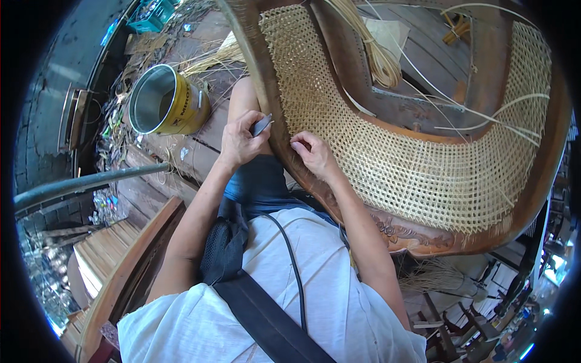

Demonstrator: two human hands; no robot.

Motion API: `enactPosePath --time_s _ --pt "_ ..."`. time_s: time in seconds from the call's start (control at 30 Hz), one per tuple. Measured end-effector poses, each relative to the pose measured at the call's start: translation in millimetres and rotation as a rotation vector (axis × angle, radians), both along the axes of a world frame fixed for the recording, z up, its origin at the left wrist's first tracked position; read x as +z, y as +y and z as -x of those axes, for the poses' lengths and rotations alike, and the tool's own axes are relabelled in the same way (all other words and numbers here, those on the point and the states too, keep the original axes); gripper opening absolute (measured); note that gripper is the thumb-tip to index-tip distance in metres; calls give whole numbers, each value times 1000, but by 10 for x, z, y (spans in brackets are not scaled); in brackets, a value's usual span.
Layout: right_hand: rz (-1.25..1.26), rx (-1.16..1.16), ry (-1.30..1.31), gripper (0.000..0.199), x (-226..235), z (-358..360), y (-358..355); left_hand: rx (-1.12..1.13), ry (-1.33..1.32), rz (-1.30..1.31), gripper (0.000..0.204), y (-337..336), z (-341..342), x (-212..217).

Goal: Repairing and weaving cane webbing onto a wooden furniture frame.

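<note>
A curved brown wooden chair frame (266, 78) with carved trim stands in front of me, leaning over my lap. Woven cane webbing (387, 157) fills its curved panel. My left hand (242, 142) is closed around a small grey tool (261, 125) with a thin pointed tip, just left of the frame's rail. My right hand (316, 158) rests at the inner edge of that rail, beside the webbing. Its thumb and fingers are curled together, and whatever they may pinch is too small to make out.
Loose cane strands (451, 100) trail over the frame, and a coiled cane bundle (381, 60) hangs at its back. A yellow metal bucket (186, 109) stands on the planks at left. Nearby are a metal pipe (91, 183), a curved wooden piece (130, 272) and a teal crate (151, 16).
</note>
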State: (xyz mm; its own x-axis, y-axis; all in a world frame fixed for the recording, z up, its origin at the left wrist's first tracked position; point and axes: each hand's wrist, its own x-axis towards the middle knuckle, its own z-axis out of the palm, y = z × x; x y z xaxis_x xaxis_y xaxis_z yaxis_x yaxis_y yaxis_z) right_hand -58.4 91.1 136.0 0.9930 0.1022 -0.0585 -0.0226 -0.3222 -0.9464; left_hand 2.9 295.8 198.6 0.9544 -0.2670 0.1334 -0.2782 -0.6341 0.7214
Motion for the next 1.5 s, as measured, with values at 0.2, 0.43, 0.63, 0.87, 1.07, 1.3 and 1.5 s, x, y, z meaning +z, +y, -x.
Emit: enactPosePath --time_s 0.2,0.43,0.63,0.87,1.07,1.3,1.5 --pt "-71 -129 271 17 -123 -23 9 -22 -56 -17 18 6 -47 -34" --pt "-189 -193 464 11 -47 -160 26 -30 -70 -29 19 -2 -38 -52" --pt "-284 -166 545 12 -22 -189 -12 -30 -55 -55 20 -7 -1 -35" --pt "-482 -101 523 14 -157 -146 -106 -35 -54 -66 19 -13 -6 10" --pt "-189 -113 517 15 -15 -219 -48 -49 -79 -69 17 -61 -9 27" --pt "-493 -115 350 24 334 9 -253 -125 136 167 10 -277 142 30" --pt "-279 -356 -51 34 485 219 -162 -276 113 135 14 -960 402 -22"
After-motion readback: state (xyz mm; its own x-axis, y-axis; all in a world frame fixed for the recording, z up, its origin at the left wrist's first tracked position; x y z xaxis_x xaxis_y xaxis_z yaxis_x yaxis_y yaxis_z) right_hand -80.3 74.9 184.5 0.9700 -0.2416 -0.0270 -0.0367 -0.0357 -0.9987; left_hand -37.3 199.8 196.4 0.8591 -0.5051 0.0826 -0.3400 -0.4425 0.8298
